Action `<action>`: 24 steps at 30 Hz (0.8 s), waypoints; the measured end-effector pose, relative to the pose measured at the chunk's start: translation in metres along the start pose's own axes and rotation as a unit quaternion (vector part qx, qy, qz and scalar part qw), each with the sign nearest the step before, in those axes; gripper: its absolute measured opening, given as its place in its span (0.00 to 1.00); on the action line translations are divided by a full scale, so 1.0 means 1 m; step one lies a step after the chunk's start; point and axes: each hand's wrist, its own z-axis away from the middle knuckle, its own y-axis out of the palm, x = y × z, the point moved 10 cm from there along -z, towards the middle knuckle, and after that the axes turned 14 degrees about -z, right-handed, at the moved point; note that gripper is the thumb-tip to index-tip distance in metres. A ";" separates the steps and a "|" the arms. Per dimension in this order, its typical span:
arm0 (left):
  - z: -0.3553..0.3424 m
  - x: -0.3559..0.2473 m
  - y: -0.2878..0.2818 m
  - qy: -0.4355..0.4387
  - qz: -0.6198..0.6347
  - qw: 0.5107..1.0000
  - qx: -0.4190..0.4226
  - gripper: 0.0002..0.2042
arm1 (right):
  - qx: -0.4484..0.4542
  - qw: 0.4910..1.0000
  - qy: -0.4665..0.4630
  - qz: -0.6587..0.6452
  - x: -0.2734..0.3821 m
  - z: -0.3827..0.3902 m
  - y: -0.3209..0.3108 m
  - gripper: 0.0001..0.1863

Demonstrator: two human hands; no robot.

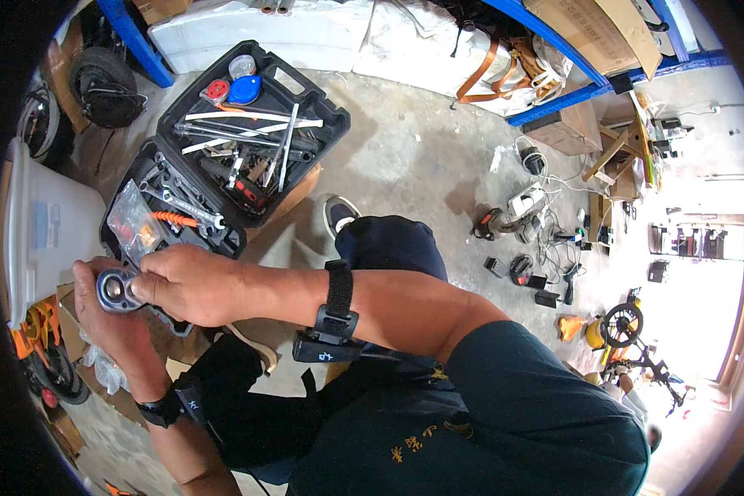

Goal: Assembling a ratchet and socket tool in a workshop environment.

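Both my hands meet over the near left end of an open black tool case [336, 122], closed on a ratchet wrench. The round metal head of the ratchet wrench [116, 288] shows between them, its handle hidden by my fingers. My left hand [112, 326] wraps around it from the left. From the right, my right hand [194, 285] grips it with the thumb pressed against the head. Just beyond the hands, the case holds several metal spanners [174, 197], a clear plastic bag [131, 219] and an orange spiral piece [175, 219].
The case's far half holds metal rods [286, 149], a blue round item [245, 89] and a red roll [217, 91]. A white plastic bin [45, 215] stands at left. Blue shelving [136, 41] lines the back. Cables and a power strip [525, 201] lie on the floor at right.
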 end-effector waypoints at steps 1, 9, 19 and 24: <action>0.003 -0.004 -0.011 0.005 -0.039 0.997 -0.068 0.18 | 0.005 0.991 0.082 -0.104 -0.014 0.002 0.003 0.21; 0.006 -0.008 0.005 0.056 -0.064 0.996 0.006 0.20 | -0.010 0.999 0.011 -0.038 -0.001 0.005 0.002 0.19; 0.000 0.017 -0.023 0.066 -0.124 0.990 -0.035 0.08 | -0.014 0.972 0.132 -0.196 -0.019 0.010 0.007 0.19; -0.004 0.011 -0.022 0.064 -0.191 0.979 -0.031 0.10 | -0.015 0.999 -0.025 -0.035 0.002 0.006 0.002 0.19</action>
